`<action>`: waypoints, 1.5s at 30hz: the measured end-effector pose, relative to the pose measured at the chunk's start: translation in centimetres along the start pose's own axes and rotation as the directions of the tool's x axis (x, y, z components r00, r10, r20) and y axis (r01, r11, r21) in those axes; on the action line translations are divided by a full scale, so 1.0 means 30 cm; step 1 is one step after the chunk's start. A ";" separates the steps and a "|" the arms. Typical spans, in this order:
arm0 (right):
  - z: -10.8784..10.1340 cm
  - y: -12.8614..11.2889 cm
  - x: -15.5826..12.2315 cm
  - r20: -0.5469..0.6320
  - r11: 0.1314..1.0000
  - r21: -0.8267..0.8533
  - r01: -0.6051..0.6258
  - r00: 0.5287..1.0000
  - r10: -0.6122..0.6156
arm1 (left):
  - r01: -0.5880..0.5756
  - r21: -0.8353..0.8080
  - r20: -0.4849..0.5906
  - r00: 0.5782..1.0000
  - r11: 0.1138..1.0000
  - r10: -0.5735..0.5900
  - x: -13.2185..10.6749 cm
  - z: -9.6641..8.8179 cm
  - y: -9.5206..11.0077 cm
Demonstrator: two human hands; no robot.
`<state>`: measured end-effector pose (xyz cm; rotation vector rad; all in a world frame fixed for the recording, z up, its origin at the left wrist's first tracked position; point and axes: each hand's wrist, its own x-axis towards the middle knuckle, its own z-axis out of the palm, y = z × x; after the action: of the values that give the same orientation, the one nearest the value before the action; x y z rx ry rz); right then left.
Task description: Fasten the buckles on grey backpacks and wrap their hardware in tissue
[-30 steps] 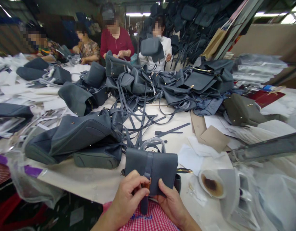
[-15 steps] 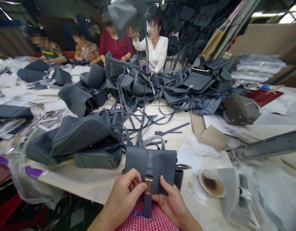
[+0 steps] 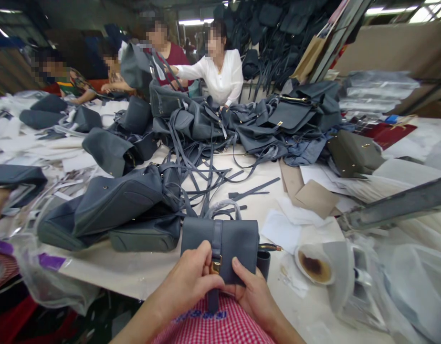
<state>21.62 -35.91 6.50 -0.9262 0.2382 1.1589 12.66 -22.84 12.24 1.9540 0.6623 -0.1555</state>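
Left: larger dark bags point(image 3: 116, 200) heaped on the tabletop point(image 3: 131, 270), beside the workpiece.

Centre: small flap bag point(image 3: 238, 239) at the near edge, front toward the wearer, strap end point(image 3: 213, 302) hanging over the checked apron point(image 3: 220, 329). Can't tell if the table carries any of its weight. Should handle light; panel looks semi-stiff, holds flat. Long strap point(image 3: 216, 234) likely bendy, gold buckle point(image 3: 216, 264) hard and maybe slick, could mark the face. Best hold: lower side edge, thumb on front, fingers behind. I'd avoid lifting by the film-wrapped handle point(image 3: 225, 201); film probably slips.

Grip, left hand point(image 3: 192, 274): nearly closed, fingers curled, thumb across just under the buckle. At buckle and strap; can't tell if it's truly pinching either, contact's hidden.

Grip, right hand point(image 3: 252, 289): part-closed around the bag's lower right, thumb flat on the flap, other fingers mostly hidden underneath. Grasping it.

Right: stained bowl point(image 3: 308, 278) near, apart from the bag.
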 end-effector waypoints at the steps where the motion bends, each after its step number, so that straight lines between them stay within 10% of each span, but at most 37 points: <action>1: 0.001 -0.002 0.001 -0.004 1.000 -0.001 -0.002 1.000 0.002 | -0.002 -0.026 0.025 1.000 1.000 0.003 0.003 -0.007 -0.001; 6: 0.012 -0.018 0.003 -0.028 1.000 -0.013 -0.004 1.000 0.004 | 0.025 -0.105 0.160 0.987 0.994 -0.008 0.011 -0.028 0.014; 12: 0.023 -0.035 -0.010 -0.024 1.000 -0.029 0.000 1.000 -0.001 | 0.009 0.179 0.078 0.997 0.984 -0.023 0.010 -0.014 0.040; 36: 0.016 -0.026 -0.031 0.123 0.999 -0.024 0.045 0.992 -0.042 | -0.019 -0.245 0.252 0.964 0.969 0.082 0.051 -0.021 0.018; 41: 0.019 -0.046 -0.041 0.007 0.999 -0.043 0.026 1.000 -0.026 | -0.306 -0.009 0.099 0.947 0.952 0.306 0.011 -0.038 0.021; 45: 0.024 -0.064 -0.050 -0.056 0.999 -0.044 0.023 0.998 -0.025 | -0.620 0.229 0.006 0.772 0.750 0.636 -0.011 -0.034 -0.015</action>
<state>22.43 -36.59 8.81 -0.9984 0.2482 1.1205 11.98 -21.93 12.49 2.3002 -0.0106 0.2789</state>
